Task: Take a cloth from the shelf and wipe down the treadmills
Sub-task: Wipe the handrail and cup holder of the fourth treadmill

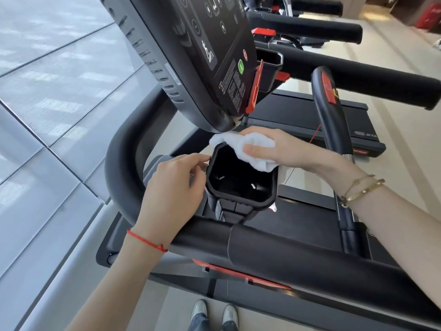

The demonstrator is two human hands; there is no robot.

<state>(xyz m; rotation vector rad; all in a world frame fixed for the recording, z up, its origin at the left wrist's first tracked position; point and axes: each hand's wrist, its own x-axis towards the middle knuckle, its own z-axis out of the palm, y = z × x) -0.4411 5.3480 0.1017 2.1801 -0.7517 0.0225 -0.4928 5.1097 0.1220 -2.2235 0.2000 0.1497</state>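
- Nearest the camera: two grey-and-white shoes [214,315] on the pale floor, toes pointing at the machine's base.
- Black treadmill with red trim [298,259] fills most of the view; its thick padded black handrail [310,256] runs across the lower frame, curving up and round on the left side.
- Dark control console with printed icons, a green button and a red button [202,56] tilts over the upper centre; ventilation slots show along its left edge.
- Grey glass floor-level window panels [47,91] occupy the left side of the view.
- Second black treadmill [334,120] stands just beyond, with further black handrails behind it.
- Black moulded plastic cup-holder bin with an octagonal rim [239,177] sits below the console, between both hands.
- Right hand [274,149], gold bracelets on the wrist, is closed round a bunched white terry cloth [248,149], thumb pinning it; the cloth is pressed onto the bin's far rim and hangs partly inside the opening.
- Left hand [174,182], red string on the wrist, rests against the bin's left outer wall; fingertips [202,160] are lightly bent and touch the rim, steadying it without wrapping it.
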